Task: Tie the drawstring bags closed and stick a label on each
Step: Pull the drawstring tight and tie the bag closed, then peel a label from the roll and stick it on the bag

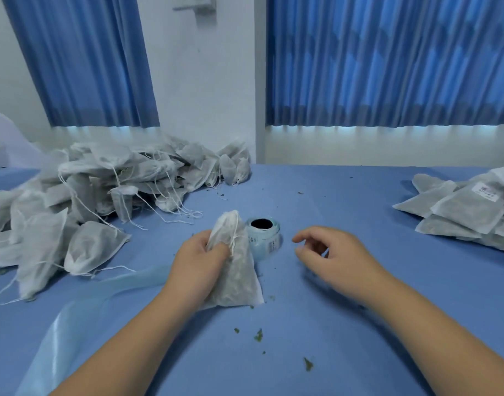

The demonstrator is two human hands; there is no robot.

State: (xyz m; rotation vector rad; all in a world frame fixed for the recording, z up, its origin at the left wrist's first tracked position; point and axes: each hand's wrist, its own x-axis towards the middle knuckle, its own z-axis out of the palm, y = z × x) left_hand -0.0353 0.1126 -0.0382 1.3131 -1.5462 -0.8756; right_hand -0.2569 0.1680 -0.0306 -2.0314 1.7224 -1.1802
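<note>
Blue table (359, 212): left grip (198, 261) clutched bag (236, 278) at neck, right grip (336, 255) hung empty, half-curled; drawstring (233, 238) likely wanted pulling taut.

Label roll (264, 234), just beyond the left hand (198, 261), left side hidden behind the held drawstring bag (233, 270), print too small to read; right hand (333, 252) motion-blurred; pile of labelled bags (459, 212) far right of it cut by the frame edge, its label (485, 193) print illegible.

Cool backlight under curtains (388, 67), motion-blurred right hand (331, 255), wide-angle bowing
</note>
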